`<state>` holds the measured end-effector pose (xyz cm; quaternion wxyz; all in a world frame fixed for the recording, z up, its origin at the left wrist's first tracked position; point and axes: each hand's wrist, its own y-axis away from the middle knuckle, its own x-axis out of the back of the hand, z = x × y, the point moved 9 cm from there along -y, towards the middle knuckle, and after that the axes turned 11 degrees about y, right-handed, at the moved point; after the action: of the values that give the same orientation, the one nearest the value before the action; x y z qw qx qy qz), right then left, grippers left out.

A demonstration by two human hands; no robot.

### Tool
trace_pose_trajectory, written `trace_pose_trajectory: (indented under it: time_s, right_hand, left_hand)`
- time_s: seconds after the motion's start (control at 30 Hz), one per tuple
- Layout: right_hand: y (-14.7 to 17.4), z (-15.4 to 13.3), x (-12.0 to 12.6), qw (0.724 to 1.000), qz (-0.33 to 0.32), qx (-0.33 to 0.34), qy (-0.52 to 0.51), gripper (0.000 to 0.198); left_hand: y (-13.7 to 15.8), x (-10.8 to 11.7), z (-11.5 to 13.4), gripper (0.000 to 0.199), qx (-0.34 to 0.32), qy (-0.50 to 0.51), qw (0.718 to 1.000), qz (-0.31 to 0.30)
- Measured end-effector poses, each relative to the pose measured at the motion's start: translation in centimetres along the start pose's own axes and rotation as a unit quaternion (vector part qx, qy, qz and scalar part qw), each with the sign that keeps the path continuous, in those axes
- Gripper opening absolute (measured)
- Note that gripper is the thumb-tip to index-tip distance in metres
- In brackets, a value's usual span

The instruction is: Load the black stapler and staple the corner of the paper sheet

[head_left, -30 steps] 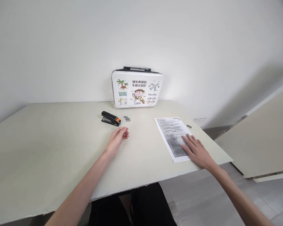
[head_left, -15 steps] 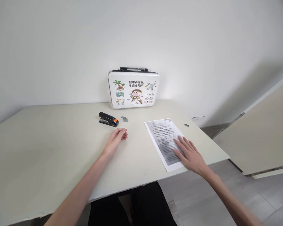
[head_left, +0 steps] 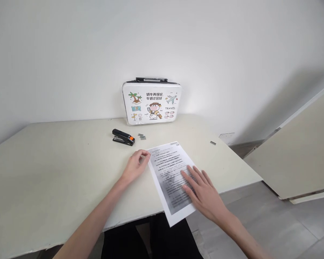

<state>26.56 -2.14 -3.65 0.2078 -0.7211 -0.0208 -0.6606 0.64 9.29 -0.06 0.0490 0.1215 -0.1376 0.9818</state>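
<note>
A printed sheet of paper (head_left: 164, 172) lies slanted on the table, its near corner sticking out past the front edge. My right hand (head_left: 203, 196) rests flat on the sheet's right side with the fingers spread. At the upper left corner of the paper, the thumb and fingertips of my left hand (head_left: 136, 165) are pinched together on its edge. A black stapler (head_left: 123, 137) with an orange patch sits just beyond my left hand. Several small strips of staples (head_left: 142, 136) lie to the stapler's right.
A white travel case (head_left: 152, 104) with cartoon prints stands upright against the wall at the back of the table (head_left: 56, 169). One more staple strip (head_left: 213, 143) lies near the right edge. A pale panel (head_left: 293, 154) stands on the floor to the right.
The paper has slid left and toward me under my right hand, its near corner now past the table edge. My left hand has shifted slightly right and met the paper's corner.
</note>
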Motion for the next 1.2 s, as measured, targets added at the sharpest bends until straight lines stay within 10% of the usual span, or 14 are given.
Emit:
trace_pose_trajectory:
  time_s: [0.13,0.3,0.6,1.2]
  right_hand:
    - [0.1,-3.9,1.1,0.999,0.004,0.031,-0.025,0.049]
    - [-0.5,-8.4,2.3,0.995,0.010,0.065,-0.068,0.045]
    - [-2.6,-14.0,2.0,0.986,0.017,0.117,-0.121,0.048]
    - [-9.4,-11.0,0.7,0.918,-0.057,0.146,-0.364,0.028]
  left_hand:
    - [1.4,-1.2,1.4,0.026,-0.097,-0.137,0.983,-0.070]
    - [3.9,0.0,-0.1,0.048,-0.058,-0.249,0.955,-0.148]
    - [6.5,7.8,-1.4,0.057,-0.018,-0.377,0.926,-0.017]
    - [6.0,11.5,-3.5,0.062,-0.004,-0.357,0.934,-0.014]
